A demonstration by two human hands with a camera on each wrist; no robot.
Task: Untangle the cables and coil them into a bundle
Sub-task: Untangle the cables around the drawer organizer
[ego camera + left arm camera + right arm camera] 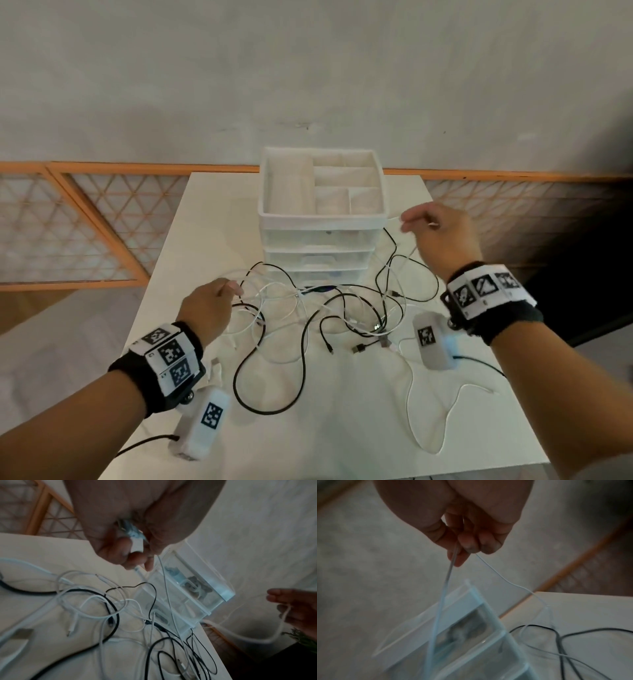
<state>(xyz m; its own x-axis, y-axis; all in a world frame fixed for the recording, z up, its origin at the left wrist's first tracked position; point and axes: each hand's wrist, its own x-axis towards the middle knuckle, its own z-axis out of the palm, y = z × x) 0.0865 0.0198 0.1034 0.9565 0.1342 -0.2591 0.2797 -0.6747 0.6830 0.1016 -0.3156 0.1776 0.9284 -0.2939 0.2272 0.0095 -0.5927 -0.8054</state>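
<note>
A tangle of black and white cables (329,308) lies on the white table (342,445) in front of a drawer unit. My left hand (236,291) hovers at the tangle's left side; in the left wrist view its fingers (135,555) curl round a white cable end (136,543). A thin white cable (169,601) runs down from that hand into the pile. My right hand (411,222) is raised beside the drawer unit's top right corner and pinches a thin white cable (496,572), whose two strands hang from the curled fingers (469,546).
A white plastic drawer unit (322,219) with an open compartment tray on top stands at the table's back centre. A loose white cable (428,411) trails along the front right. An orange lattice railing (85,222) runs behind the table. The table edges drop off left and right.
</note>
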